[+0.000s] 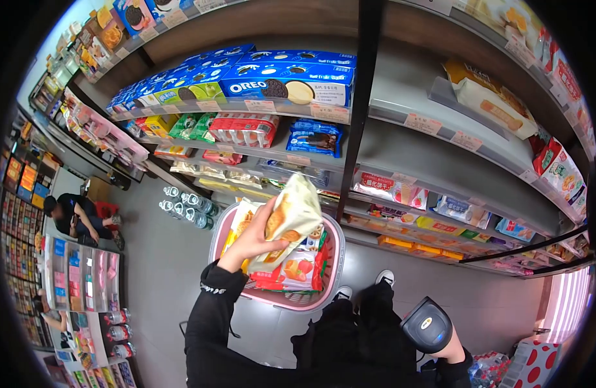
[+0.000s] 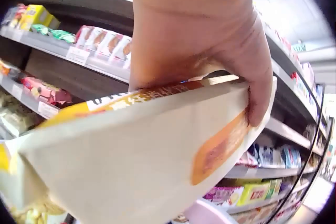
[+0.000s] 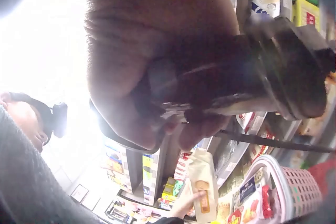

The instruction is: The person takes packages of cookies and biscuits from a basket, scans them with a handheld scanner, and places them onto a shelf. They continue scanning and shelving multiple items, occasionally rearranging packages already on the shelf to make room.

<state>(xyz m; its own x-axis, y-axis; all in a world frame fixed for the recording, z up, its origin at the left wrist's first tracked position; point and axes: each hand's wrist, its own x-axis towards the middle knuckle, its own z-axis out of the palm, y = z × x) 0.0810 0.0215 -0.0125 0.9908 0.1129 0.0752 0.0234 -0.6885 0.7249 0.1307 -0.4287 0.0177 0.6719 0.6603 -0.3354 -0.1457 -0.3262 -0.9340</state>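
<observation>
A cream-and-yellow snack package (image 1: pixel 294 216) is gripped by my left hand (image 1: pixel 251 238) above a pink basket (image 1: pixel 330 284). The left wrist view shows the package (image 2: pixel 131 150) large, with the thumb of the left hand (image 2: pixel 197 35) pressed on its side. In the basket lie a red package (image 1: pixel 291 271) and other bagged snacks. My right hand (image 1: pixel 452 349) holds a dark handheld scanner (image 1: pixel 427 325) low at the right; in the right wrist view the fingers of that hand (image 3: pixel 157 77) are curled round the dark handle (image 3: pixel 210 82).
Shelves hold blue Oreo boxes (image 1: pixel 288 83) and a package lying at upper right (image 1: pixel 495 107). Water bottles (image 1: pixel 188 207) stand on the floor left of the basket. A person (image 1: pixel 85 216) sits farther left. Bags and a dotted box (image 1: pixel 534 362) are at lower right.
</observation>
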